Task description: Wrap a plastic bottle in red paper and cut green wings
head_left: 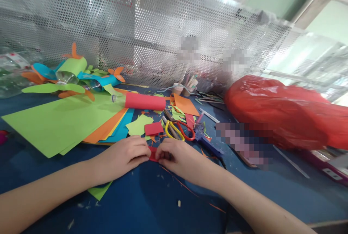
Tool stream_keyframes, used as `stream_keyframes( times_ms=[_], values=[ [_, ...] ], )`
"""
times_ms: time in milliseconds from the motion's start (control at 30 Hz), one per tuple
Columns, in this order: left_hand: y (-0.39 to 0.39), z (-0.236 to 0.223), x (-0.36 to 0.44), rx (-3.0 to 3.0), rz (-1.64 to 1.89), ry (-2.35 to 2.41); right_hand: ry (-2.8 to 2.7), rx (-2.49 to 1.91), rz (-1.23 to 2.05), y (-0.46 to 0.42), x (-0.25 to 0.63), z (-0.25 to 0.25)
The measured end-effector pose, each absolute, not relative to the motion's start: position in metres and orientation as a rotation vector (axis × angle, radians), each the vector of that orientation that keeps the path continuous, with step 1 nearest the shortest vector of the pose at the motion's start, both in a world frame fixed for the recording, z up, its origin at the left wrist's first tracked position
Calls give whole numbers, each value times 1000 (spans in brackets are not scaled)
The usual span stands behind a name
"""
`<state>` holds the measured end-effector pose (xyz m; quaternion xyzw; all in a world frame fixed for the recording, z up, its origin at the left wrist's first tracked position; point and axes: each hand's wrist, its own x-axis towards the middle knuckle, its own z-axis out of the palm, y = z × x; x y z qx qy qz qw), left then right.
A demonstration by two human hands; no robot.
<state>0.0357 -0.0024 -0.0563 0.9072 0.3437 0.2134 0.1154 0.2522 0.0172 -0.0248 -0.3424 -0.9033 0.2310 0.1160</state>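
A small piece of red paper lies low over the blue table between my hands. My left hand pinches its left end, fingers curled and pressed together. On the other side my right hand grips the right end between thumb and fingers. Most of the paper is covered by my fingertips. Just beyond are another red paper piece, a light green scrap, scissors with yellow and red handles, and a blue glue gun. Behind them a bottle wrapped in red paper rests on its side.
Green sheets lie over orange and blue ones at left. Paper-wrapped bottles with propellers are piled at the back left. A red plastic bag sits at right. Cups of sticks stand by the perforated metal screen.
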Motion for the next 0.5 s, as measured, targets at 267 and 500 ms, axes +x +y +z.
stream_keyframes(
  times_ms=[267,500],
  values=[
    [-3,-55,35,2690,618,979,-2751,-1079,370,8,244,-24],
    [-5,-53,36,2692,586,996,-2798,-1099,282,11,241,-28]
  ],
)
